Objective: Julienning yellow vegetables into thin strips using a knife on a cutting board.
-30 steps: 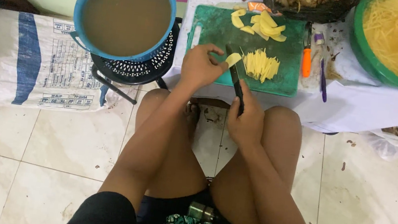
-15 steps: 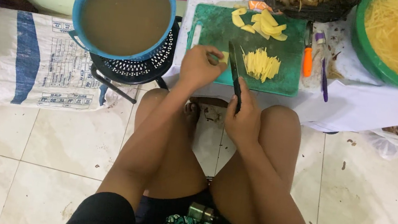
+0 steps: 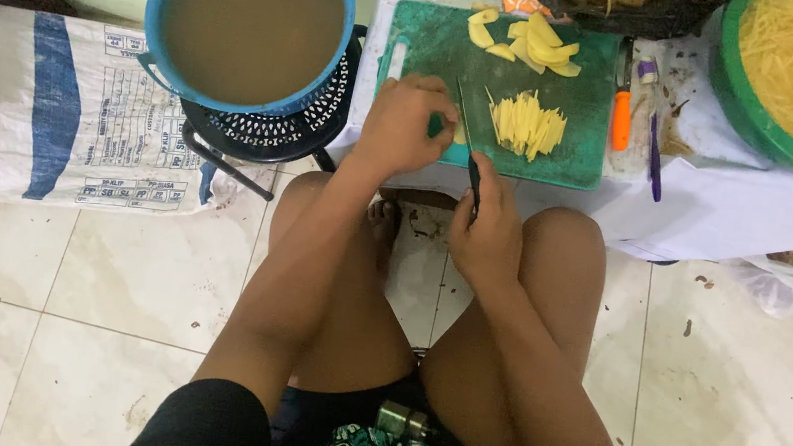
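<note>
While left hand (image 3: 406, 125) curls down on small piece at near edge of green cutting board (image 3: 438, 52), right hand (image 3: 488, 236) fists around knife (image 3: 468, 141); blade runs away from body, just right of left fingers, cut yellow strips (image 3: 526, 125) beyond

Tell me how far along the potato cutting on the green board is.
Done: a pile of thin yellow sticks lies on the green cutting board, and the big green basin is heaped with shreds. In hand: the left hand steadies a piece while the right hand holds the black-handled knife. Left: several yellow slices at the board's far edge.
</note>
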